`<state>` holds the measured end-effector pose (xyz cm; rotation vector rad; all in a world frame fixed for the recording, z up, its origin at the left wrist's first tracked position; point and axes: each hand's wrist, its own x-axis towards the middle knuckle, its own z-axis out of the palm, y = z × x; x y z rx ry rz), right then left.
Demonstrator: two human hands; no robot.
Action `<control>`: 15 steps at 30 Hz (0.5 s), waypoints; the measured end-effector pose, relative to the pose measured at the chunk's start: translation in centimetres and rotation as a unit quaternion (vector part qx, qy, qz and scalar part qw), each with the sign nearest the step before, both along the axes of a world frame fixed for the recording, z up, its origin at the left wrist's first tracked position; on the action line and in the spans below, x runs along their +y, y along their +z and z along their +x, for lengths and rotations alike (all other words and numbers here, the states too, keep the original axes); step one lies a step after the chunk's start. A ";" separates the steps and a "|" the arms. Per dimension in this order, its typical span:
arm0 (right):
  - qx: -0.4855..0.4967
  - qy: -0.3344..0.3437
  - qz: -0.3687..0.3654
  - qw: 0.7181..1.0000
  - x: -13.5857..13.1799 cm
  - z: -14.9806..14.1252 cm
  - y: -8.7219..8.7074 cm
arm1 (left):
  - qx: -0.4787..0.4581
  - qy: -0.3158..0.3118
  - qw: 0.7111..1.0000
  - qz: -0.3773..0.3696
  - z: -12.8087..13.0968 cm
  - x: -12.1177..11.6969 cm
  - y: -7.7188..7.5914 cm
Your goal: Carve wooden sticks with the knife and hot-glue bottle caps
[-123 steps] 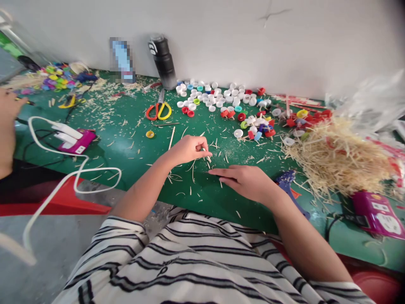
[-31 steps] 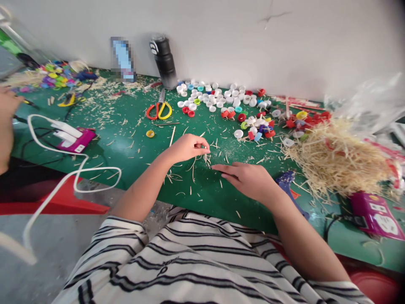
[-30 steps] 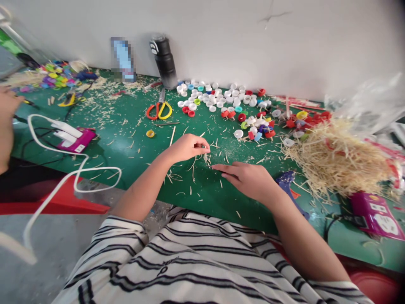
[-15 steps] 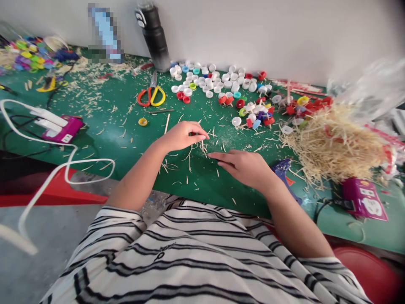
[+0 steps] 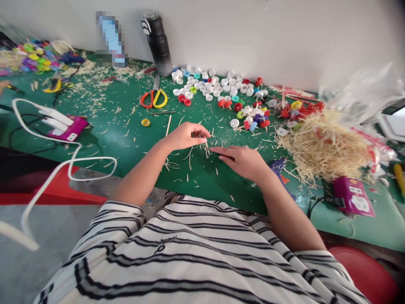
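My left hand [image 5: 189,136] is closed in a pinch, thumb against fingertips, on a short pale wooden stick [image 5: 206,145] that points down toward the table. Just to its right, my right hand [image 5: 242,161] is wrapped round a slim dark tool [image 5: 217,152], mostly hidden under the stretched index finger, so I cannot make out its kind. The tool's tip is close to the stick; whether they touch is unclear. Pale wood shavings [image 5: 190,159] lie scattered on the green table [image 5: 202,182] beneath both hands.
Scissors [image 5: 154,95] with red and yellow handles lie beyond my left hand. White and coloured bottle caps [image 5: 218,86] spread before a black bottle [image 5: 159,48]. Right are a straw-like heap [image 5: 335,147], a blue glue gun [image 5: 280,169] and a purple power socket [image 5: 352,196]. A white cable [image 5: 72,158] loops left.
The camera view has shifted slightly. My left fingers have loosened a little around the stick, and my right hand has moved slightly upward beside it. A bit of a person's hand now shows at far left.
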<state>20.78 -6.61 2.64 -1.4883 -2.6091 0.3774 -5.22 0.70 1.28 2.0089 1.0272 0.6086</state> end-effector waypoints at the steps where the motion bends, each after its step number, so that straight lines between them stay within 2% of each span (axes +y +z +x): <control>1: 0.000 0.003 0.004 1.000 0.0 0.0 0.0 | -0.008 0.003 1.000 0.000 0.0 -0.1 0.0; 10: -0.002 0.021 0.024 0.999 -0.6 -0.1 0.4 | -0.023 0.016 1.000 0.007 0.1 -0.3 0.4; 15: 0.007 0.020 0.020 1.000 -0.7 -0.1 0.5 | -0.021 0.004 0.999 0.038 0.0 -0.2 0.4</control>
